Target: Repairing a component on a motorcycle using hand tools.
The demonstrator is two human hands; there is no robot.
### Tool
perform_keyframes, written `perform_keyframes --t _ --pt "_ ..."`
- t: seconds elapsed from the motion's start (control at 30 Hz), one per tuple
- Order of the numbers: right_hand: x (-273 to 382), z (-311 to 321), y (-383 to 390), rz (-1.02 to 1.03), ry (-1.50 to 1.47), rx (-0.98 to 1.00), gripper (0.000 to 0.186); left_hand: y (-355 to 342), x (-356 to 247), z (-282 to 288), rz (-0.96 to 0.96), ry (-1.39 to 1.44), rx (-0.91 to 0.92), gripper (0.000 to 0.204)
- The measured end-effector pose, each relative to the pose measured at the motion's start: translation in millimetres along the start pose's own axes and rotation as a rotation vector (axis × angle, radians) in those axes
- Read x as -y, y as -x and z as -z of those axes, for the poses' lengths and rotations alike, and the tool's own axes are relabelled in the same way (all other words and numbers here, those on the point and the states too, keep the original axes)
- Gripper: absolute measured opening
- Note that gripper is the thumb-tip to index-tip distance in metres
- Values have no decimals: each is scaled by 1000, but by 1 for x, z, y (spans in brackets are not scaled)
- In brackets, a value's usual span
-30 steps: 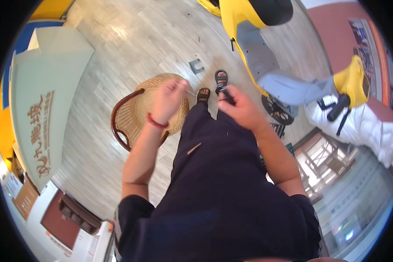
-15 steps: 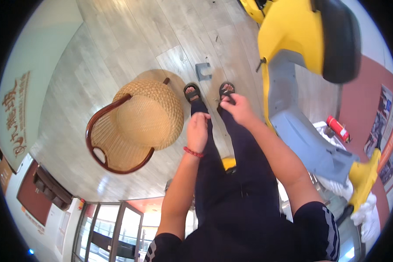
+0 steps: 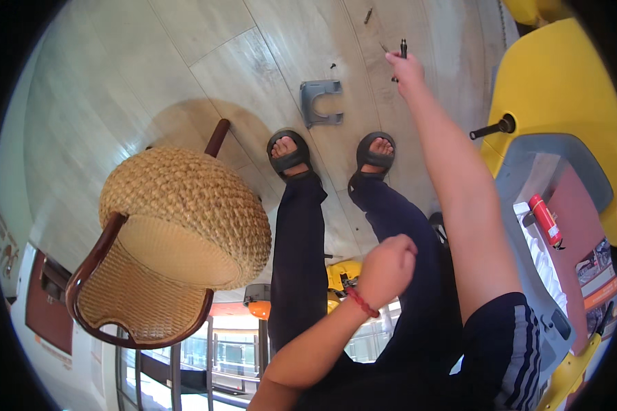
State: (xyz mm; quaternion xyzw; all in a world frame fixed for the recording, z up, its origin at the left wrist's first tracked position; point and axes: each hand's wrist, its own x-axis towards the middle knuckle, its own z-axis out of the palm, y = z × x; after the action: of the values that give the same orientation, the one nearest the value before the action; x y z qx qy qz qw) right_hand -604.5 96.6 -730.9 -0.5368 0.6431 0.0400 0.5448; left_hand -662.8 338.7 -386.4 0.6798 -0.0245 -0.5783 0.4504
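Out over the floor, my right hand is closed round a slim black tool, whose exact kind I cannot make out. A thin pointed piece shows by its fingertips; whether it is held or lies on the floor is unclear. My left hand, below a red bracelet, is curled over my right leg near the knee. Its palm side is hidden, so anything inside it does not show. Nearest to my right hand lies a grey U-shaped plastic part, with a small dark screw beyond it.
A woven wicker chair with a wooden rim stands on the left. On the right is a yellow and grey scooter with a black peg sticking out. A red fire extinguisher stands behind it. Another small dark piece lies farther off.
My right hand has reached forward and right, out over the floor, with the slim black tool. My left hand has drawn back toward my right knee. The view has shifted, bringing the floor parts closer.
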Motion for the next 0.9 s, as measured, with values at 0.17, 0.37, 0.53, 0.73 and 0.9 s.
perform_keyframes --t 0.17,0.37,0.53,0.73,0.9 --pt "-18 -33 -33 75 106 -104 15 -12 -27 7 61 113 121 13" --pt "-4 -40 -32 95 461 -322 34 -19 -38 11 104 151 137 14" --pt "53 -67 -35 230 594 -277 44 -21 -42 20 107 151 140 13" --pt "88 -95 -13 169 722 -151 37 -23 -24 21 -13 109 103 15" --pt "51 -42 127 305 539 23 41 -14 26 39 377 599 41 19"
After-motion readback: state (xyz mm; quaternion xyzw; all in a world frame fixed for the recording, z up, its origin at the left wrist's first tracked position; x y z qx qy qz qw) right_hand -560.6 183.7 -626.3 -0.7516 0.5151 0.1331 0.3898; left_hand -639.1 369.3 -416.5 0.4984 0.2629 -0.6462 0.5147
